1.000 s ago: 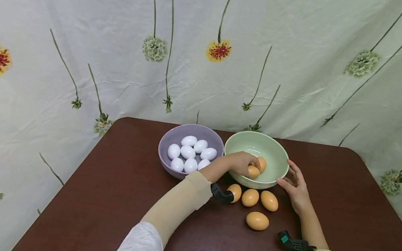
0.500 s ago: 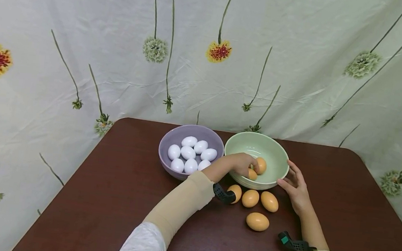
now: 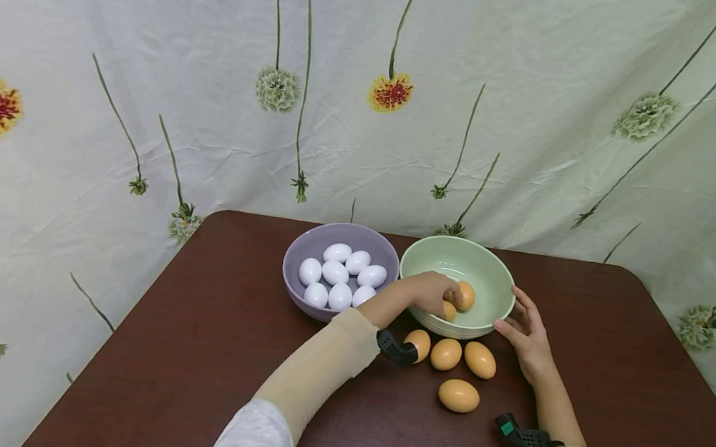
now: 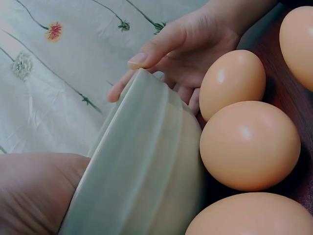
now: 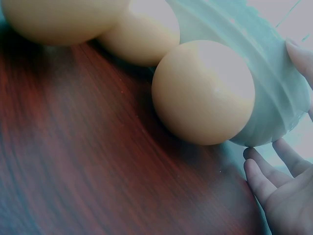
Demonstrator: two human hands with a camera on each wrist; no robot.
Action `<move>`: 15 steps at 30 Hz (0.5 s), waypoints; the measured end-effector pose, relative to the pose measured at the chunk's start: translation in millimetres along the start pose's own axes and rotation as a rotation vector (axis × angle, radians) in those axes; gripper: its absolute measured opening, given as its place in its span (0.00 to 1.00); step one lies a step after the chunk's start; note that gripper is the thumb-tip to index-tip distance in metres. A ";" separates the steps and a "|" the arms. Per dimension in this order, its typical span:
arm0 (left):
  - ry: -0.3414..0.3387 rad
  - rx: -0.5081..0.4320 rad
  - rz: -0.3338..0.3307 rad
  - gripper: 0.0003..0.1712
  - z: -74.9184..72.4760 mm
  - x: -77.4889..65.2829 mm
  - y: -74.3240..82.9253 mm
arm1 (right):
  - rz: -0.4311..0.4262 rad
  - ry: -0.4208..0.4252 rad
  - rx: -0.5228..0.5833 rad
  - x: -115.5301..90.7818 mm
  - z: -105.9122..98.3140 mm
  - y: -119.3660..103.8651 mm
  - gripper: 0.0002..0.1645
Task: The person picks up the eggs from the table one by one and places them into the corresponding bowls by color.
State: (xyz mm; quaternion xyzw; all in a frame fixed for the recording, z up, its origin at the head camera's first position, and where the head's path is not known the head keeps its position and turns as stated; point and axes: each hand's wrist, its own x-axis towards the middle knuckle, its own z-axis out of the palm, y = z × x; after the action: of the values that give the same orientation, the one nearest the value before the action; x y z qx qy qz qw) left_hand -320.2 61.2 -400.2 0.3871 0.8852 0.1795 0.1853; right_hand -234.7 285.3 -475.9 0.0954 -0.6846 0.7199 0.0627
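My left hand [image 3: 432,290] reaches down into the light green bowl [image 3: 496,280], its fingers curled round a brown egg [image 3: 449,311] that they partly cover. Another brown egg [image 3: 465,296] lies beside it in the bowl. In the left wrist view, the back part of the left hand [image 4: 39,188] passes over the bowl's rim and its fingertips are hidden. My right hand [image 3: 530,337] rests against the bowl's right side, thumb and fingers spread along the outer wall. The right wrist view shows the fingertips of this right hand [image 5: 288,191] touching the bowl [image 5: 274,98].
A purple bowl [image 3: 291,275] with several white eggs [image 3: 335,273] stands left of the green bowl. In front lie several brown eggs [image 3: 446,354], one brown egg [image 3: 458,396] nearer me. The dark wooden table [image 3: 190,351] ends at a flower-printed cloth [image 3: 339,150].
The egg under my left hand has sunk slightly in the green bowl, and the fingers now cover more of it. My right hand has stayed on the bowl's side.
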 end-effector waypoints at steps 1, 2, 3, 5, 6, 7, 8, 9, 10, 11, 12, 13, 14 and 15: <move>0.016 -0.017 0.011 0.18 0.1 -0.7 -0.5 | -0.002 -0.001 0.003 -0.1 0.2 -0.1 0.40; 0.034 -0.034 0.021 0.18 0.2 -1.2 -1.2 | -0.005 -0.002 0.005 -0.2 0.3 -0.2 0.40; 0.053 -0.059 0.028 0.17 0.2 -1.9 -1.8 | -0.005 -0.002 0.006 -0.3 0.4 -0.3 0.40; 0.089 -0.105 0.041 0.17 0.3 -3.0 -3.3 | -0.005 -0.003 0.006 -0.5 0.5 -0.4 0.40; 0.105 -0.130 0.044 0.18 0.5 -3.5 -4.1 | -0.004 -0.003 0.005 -0.6 0.6 -0.4 0.41; 0.120 -0.152 0.045 0.18 0.8 -3.8 -5.0 | -0.002 -0.004 0.004 -0.7 0.7 -0.4 0.41; 0.135 -0.176 0.046 0.18 1.3 -3.7 -6.2 | -0.001 -0.004 0.003 -0.7 0.7 -0.4 0.41; 0.149 -0.203 0.047 0.18 1.6 -4.1 -6.8 | 0.000 -0.005 0.001 -0.7 0.7 -0.5 0.41; 0.164 -0.228 0.050 0.19 2.0 -4.3 -7.4 | 0.001 -0.005 -0.001 -0.6 0.7 -0.5 0.41; 0.180 -0.254 0.053 0.19 2.5 -4.2 -8.1 | 0.002 -0.006 -0.003 -0.6 0.7 -0.6 0.41; 0.197 -0.280 0.055 0.19 2.9 -4.2 -8.7 | 0.003 -0.006 -0.005 -0.6 0.7 -0.7 0.41; 0.216 -0.299 0.058 0.19 3.3 -4.2 -9.2 | 0.003 -0.005 -0.006 -0.6 0.7 -0.8 0.41; 0.235 -0.319 0.062 0.19 3.6 -4.4 -9.4 | 0.004 -0.005 -0.007 -0.5 0.6 -0.9 0.41; 0.252 -0.334 0.063 0.18 3.9 -4.9 -9.4 | 0.004 -0.005 -0.008 -0.5 0.6 -1.0 0.41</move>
State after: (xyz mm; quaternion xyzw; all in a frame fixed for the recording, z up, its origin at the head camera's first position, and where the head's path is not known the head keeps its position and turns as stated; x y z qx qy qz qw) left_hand -321.2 52.2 -407.0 0.3530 0.8468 0.3763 0.1291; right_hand -233.9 284.8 -475.0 0.0956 -0.6877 0.7172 0.0598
